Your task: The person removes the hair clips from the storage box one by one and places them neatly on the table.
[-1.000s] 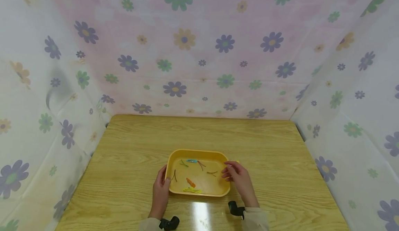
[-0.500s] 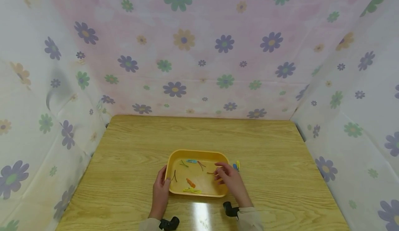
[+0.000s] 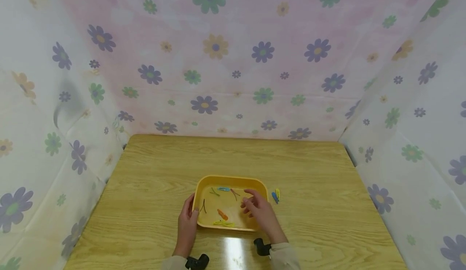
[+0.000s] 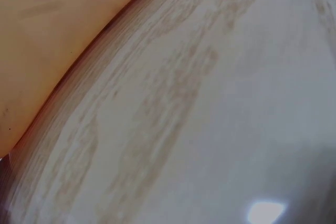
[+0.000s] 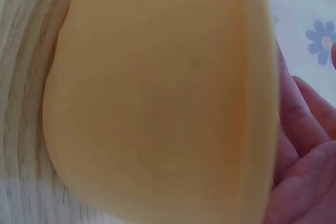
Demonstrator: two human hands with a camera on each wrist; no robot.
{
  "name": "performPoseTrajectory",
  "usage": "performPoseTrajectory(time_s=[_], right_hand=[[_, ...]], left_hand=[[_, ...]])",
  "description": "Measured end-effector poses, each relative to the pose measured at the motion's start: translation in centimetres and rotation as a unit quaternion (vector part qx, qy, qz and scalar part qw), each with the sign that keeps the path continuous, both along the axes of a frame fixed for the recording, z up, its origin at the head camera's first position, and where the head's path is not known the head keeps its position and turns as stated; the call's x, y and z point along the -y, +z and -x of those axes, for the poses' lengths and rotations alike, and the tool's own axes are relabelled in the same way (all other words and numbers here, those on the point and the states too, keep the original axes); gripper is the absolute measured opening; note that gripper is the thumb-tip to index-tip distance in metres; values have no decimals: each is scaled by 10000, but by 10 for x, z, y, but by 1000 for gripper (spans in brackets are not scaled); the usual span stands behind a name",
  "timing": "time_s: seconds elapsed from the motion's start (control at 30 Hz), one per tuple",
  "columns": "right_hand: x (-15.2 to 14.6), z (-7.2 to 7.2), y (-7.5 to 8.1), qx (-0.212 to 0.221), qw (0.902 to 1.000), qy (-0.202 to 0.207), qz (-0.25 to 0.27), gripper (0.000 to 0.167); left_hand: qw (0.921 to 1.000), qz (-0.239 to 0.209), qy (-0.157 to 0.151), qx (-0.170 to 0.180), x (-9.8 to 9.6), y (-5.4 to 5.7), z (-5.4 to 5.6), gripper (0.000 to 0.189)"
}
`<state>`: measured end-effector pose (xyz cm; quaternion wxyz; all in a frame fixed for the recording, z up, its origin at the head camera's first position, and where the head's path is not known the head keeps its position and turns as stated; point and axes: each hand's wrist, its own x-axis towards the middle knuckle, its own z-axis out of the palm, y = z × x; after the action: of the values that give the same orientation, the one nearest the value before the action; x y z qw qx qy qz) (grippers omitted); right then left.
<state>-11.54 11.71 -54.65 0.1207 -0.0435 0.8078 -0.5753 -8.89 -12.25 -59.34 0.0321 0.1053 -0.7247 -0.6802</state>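
Note:
A shallow yellow tray (image 3: pixel 233 177) sits on the table. My left hand (image 3: pixel 187 223) holds its left rim, thumb on the edge and fingers outside. Over the tray's right part hovers my right hand (image 3: pixel 260 211), fingers bent and apart, with nothing visibly held. Inside lie a blue snap hair clip (image 3: pixel 223 189), a green bobby pin (image 3: pixel 214 191), a dark red bobby pin (image 3: pixel 235 194), a dark bobby pin (image 3: pixel 203 206), an orange hair clip (image 3: pixel 222 214) and yellow hair clips (image 3: pixel 223 223). In the right wrist view, the tray wall (image 5: pixel 152 103) hides the fingertips.
Right of the tray, a blue hair clip (image 3: pixel 274 197) and a yellow hair clip (image 3: pixel 278 193) lie on the wooden table (image 3: pixel 320 189). Flower-printed cloth (image 3: pixel 233 59) stands around the back and both sides. Light glares on the table in front of the tray.
My right hand has moved left from the tray's right rim to over its inside, covering the reddish-brown bobby pin and uncovering the clips outside. The left hand and tray have stayed put.

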Motion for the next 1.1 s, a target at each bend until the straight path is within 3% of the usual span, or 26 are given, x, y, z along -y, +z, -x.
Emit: performPoseTrajectory(time_s=[0.13, 0.2, 0.27, 0.43, 0.73, 0.9, 1.1], right_hand=[[5, -1, -5, -155, 9995, 181, -227, 45], [8, -1, -8, -333, 9972, 305, -594, 43], [10, -1, -10, -549, 9920, 409, -1058, 40], [15, -4, -11, -724, 9747, 635, -2016, 37], [20, -4, -12, -651, 9636, 1110, -2345, 31], [21, -3, -15, -788, 9491, 1413, -2702, 28], [23, -1, -15, -527, 9443, 1969, -2584, 30]], left_hand=[[10000, -25, -20, 28, 2, -8, 2, 45], [10000, -62, -16, 34, 3, -14, 4, 45], [9999, -114, 4, 40, 4, -21, 6, 44], [10000, -49, 51, -59, 3, -25, 5, 44], [9995, -71, 95, -286, 2, -27, 5, 44], [9998, -133, 33, -167, 3, -27, 5, 44], [9998, -207, -15, -45, 3, -19, 4, 44]])
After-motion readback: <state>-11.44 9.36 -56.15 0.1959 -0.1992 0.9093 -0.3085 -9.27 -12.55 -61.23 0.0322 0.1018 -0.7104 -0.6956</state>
